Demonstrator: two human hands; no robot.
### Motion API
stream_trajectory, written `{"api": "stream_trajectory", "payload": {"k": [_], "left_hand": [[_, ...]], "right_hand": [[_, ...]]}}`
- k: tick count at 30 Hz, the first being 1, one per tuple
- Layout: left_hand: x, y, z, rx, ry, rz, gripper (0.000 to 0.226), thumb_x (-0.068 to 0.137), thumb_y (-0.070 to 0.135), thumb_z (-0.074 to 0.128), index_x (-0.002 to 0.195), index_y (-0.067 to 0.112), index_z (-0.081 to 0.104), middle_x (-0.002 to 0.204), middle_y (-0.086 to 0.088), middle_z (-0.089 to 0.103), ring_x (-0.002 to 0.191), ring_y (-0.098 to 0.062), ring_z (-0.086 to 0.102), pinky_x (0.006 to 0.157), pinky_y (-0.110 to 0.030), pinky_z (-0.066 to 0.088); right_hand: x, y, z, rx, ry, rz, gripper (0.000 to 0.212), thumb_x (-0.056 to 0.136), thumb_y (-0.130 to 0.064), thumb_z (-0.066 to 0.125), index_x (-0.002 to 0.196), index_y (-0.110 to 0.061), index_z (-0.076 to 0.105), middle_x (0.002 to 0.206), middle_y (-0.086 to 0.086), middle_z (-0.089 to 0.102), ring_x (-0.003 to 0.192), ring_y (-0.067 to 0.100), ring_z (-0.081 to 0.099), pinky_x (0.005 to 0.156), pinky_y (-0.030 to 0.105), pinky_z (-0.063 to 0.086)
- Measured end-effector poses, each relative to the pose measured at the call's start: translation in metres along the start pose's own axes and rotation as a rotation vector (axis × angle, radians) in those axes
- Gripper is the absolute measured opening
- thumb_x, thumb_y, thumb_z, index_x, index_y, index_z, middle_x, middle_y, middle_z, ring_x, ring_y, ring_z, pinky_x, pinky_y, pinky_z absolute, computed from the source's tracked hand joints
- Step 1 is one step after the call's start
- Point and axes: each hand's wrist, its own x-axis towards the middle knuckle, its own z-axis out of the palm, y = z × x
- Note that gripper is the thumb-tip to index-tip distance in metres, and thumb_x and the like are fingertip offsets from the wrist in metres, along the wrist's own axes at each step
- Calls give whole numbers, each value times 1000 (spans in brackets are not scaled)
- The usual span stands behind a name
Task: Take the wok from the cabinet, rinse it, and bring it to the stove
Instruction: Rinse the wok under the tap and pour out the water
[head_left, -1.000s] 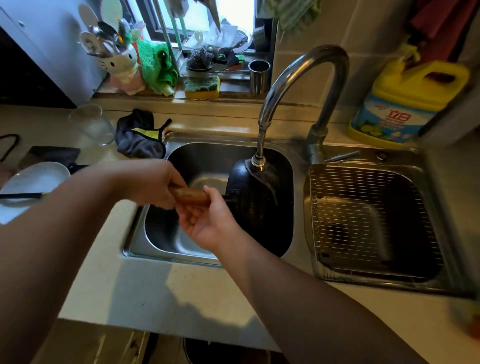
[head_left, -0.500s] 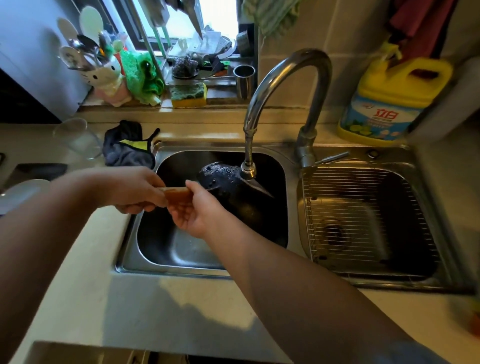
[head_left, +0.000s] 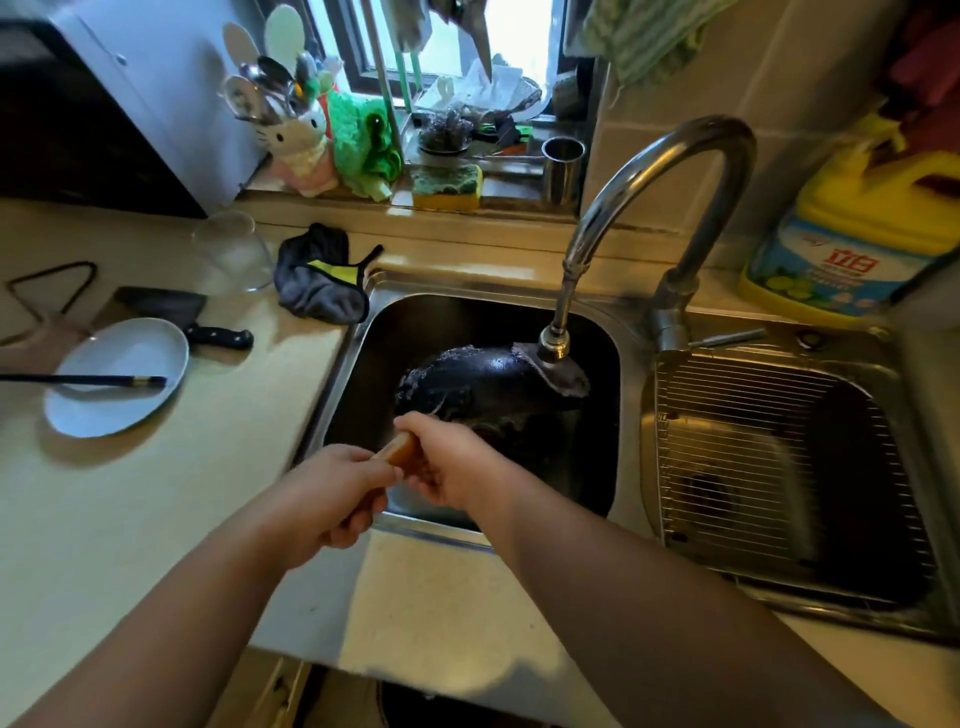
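Wok (head_left: 483, 379) under faucet (head_left: 555, 343); both hands' fingers (head_left: 363, 514) grip its handle (head_left: 402, 451).

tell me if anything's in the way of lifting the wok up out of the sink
Yes: the faucet spout hangs right over the wok, at its far rim. Both hands, left and right, have their grip on the wooden handle. The stove is out of view.

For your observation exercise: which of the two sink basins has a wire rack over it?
The right-hand basin; a wire rack covers it, while the left basin holds the wok.
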Motion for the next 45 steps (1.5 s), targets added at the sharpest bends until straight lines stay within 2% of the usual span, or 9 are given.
{"api": "stream_trajectory", "payload": {"k": [6,11,16,21,25,30,33,37,45], "left_hand": [[-8,-20,21,-126,-27,-26,22,100,14,51,112,-2,59,65,-7,54,44,-12,47,41,-23,35],[0,-22,29,112,-64,-124,13,91,9,60,104,10,60,91,-15,71,67,-21,70,55,-31,58],[14,-32,58,122,95,-69,7,92,9,56,93,13,61,66,-7,57,52,-17,53,43,-28,45],[6,-35,62,-57,175,-79,10,86,1,53,84,7,61,52,-6,50,37,-15,46,37,-24,39],[-8,-41,60,-177,183,-76,13,89,2,51,89,4,64,44,-2,49,33,-13,45,35,-23,39],[-22,-52,45,-291,146,-23,15,92,4,52,101,0,63,52,-1,49,36,-9,44,34,-23,37],[-30,-56,38,-380,107,17,11,91,2,52,101,2,58,53,1,49,37,-8,42,33,-20,35],[-31,-64,31,-549,18,45,17,92,-4,46,104,8,47,55,0,43,34,-7,36,30,-15,31],[-20,-88,39,-915,-160,6,25,78,0,54,102,6,52,51,-1,35,25,-6,33,25,-13,32]], "right_hand": [[-1,15,1,-131,113,-8,36,72,-46,68,93,-17,67,69,1,65,54,11,59,38,15,42],[-5,27,2,-193,111,-3,27,72,-37,70,92,-18,66,79,4,70,68,15,68,40,19,46],[-10,30,-5,-310,106,-78,20,72,-35,71,80,-20,61,80,7,66,73,19,65,47,26,49],[-17,27,2,-479,136,-150,18,67,-33,69,71,-16,66,67,5,66,57,18,65,47,24,51],[-27,30,5,-550,74,-196,27,67,-36,69,79,-13,70,74,9,69,64,21,67,50,27,52],[-51,31,5,-668,-49,-321,44,84,-52,61,87,-10,71,64,4,62,50,13,56,44,24,43],[-66,29,-11,-685,-69,-378,36,90,-50,56,85,-16,67,64,0,64,50,10,56,46,23,44],[-83,24,-71,-651,85,-451,32,95,-38,58,73,-14,61,60,0,63,46,7,57,45,21,44],[-84,-19,-237,-403,584,-404,31,98,-39,50,90,-13,64,82,11,66,68,21,60,55,31,45]]}}
